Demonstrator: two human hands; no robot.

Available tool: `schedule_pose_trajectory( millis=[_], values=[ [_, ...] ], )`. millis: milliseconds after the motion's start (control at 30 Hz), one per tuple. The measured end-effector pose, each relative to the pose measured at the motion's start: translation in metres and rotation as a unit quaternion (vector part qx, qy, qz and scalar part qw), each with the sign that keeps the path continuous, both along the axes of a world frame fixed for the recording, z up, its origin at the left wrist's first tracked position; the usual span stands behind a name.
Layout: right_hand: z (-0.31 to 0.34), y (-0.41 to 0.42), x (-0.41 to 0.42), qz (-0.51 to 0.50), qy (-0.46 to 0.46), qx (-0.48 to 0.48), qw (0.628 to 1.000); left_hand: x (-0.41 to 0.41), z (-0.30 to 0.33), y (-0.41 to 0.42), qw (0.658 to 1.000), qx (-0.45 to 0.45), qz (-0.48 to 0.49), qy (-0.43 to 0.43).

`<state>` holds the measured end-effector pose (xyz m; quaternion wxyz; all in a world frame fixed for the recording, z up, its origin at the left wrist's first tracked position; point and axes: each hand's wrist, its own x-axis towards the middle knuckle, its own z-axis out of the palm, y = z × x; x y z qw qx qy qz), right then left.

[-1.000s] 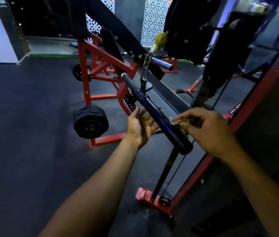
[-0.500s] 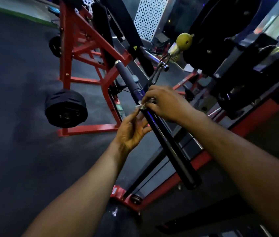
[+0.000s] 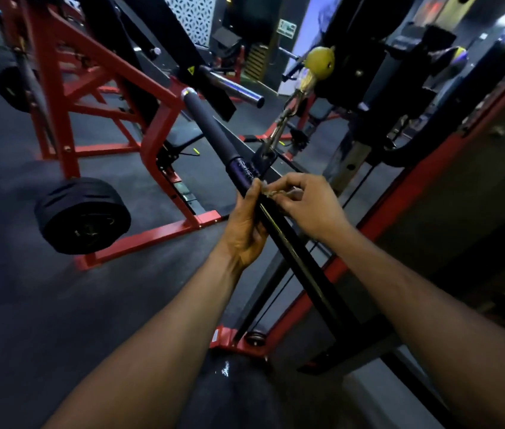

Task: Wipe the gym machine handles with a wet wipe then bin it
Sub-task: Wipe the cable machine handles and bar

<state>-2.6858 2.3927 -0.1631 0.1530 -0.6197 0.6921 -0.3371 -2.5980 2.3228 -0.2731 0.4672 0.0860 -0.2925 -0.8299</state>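
A long black cable bar (image 3: 214, 131) hangs from a chain and clip (image 3: 279, 131) below a yellow stopper ball (image 3: 320, 62). The bar runs diagonally from upper left to lower right. My left hand (image 3: 246, 224) grips the bar from underneath near its middle. My right hand (image 3: 310, 205) pinches a small crumpled wet wipe (image 3: 271, 192) against the bar, just beside my left thumb. Most of the wipe is hidden between the fingers.
A red steel machine frame (image 3: 59, 97) with a black weight plate (image 3: 82, 216) stands to the left on the dark rubber floor. A chrome bar end (image 3: 238, 89) juts out behind. The red cable tower base (image 3: 238, 339) and cables sit below the bar.
My right hand with the wipe went from the bar's near end up to its middle. My left hand went from open under the bar to gripping it. The view has come closer.
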Motion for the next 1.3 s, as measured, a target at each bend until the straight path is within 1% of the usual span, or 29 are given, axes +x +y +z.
schedule_pose_trajectory(
  millis=[33, 67, 167, 233, 367, 467, 533, 633, 700, 800, 933, 1000, 1100, 1167, 1233, 1300],
  values=[
    [-0.002, 0.002, 0.002, -0.012, 0.021, -0.015, 1.000, -0.003, 0.001, 0.001, 1.000, 0.008, -0.001, -0.009],
    [-0.004, 0.004, 0.003, -0.024, 0.064, -0.041, 0.997, -0.005, 0.003, 0.003, 1.000, 0.015, 0.000, -0.021],
    [-0.006, 0.007, 0.009, -0.012, 0.228, -0.125, 0.966, -0.008, 0.013, 0.009, 0.998, 0.032, -0.006, -0.057],
    [-0.009, 0.008, 0.013, 0.009, 0.272, -0.153, 0.950, -0.008, 0.016, 0.011, 0.998, 0.043, -0.015, -0.051],
    [-0.024, 0.017, 0.015, 0.013, 0.261, -0.201, 0.944, 0.003, 0.016, 0.008, 0.998, 0.035, -0.045, -0.013],
    [-0.032, 0.019, 0.014, 0.009, 0.241, -0.210, 0.947, 0.014, 0.014, 0.000, 0.996, 0.028, -0.083, 0.005],
    [-0.029, 0.020, 0.011, 0.008, 0.219, -0.189, 0.957, 0.021, 0.014, -0.006, 0.995, 0.014, -0.098, -0.013],
    [-0.014, 0.024, 0.009, 0.031, 0.178, -0.118, 0.976, 0.029, 0.012, -0.015, 0.994, -0.016, -0.098, -0.049],
    [-0.003, 0.025, 0.010, 0.046, 0.207, -0.096, 0.973, 0.031, 0.011, -0.017, 0.994, -0.010, -0.086, -0.064],
    [0.004, 0.017, 0.016, 0.051, 0.261, -0.090, 0.960, 0.032, 0.013, -0.016, 0.995, -0.001, -0.060, -0.084],
    [0.001, 0.009, 0.027, 0.063, 0.269, -0.098, 0.956, 0.034, 0.013, -0.019, 0.993, -0.010, -0.017, -0.116],
    [0.002, 0.012, 0.031, 0.078, 0.272, -0.086, 0.955, 0.036, 0.014, -0.021, 0.991, -0.011, 0.012, -0.133],
    [0.002, 0.026, 0.030, 0.125, 0.304, -0.051, 0.943, 0.036, 0.023, -0.015, 0.992, 0.027, 0.058, -0.108],
    [-0.004, 0.040, 0.033, 0.149, 0.303, -0.037, 0.940, 0.033, 0.029, -0.015, 0.990, 0.058, 0.088, -0.099],
    [-0.012, 0.046, 0.036, 0.156, 0.302, -0.052, 0.939, 0.031, 0.031, -0.013, 0.987, 0.069, 0.098, -0.107],
    [-0.015, 0.034, 0.039, 0.133, 0.322, -0.083, 0.934, 0.029, 0.029, -0.014, 0.990, 0.077, 0.084, -0.086]
  ],
)
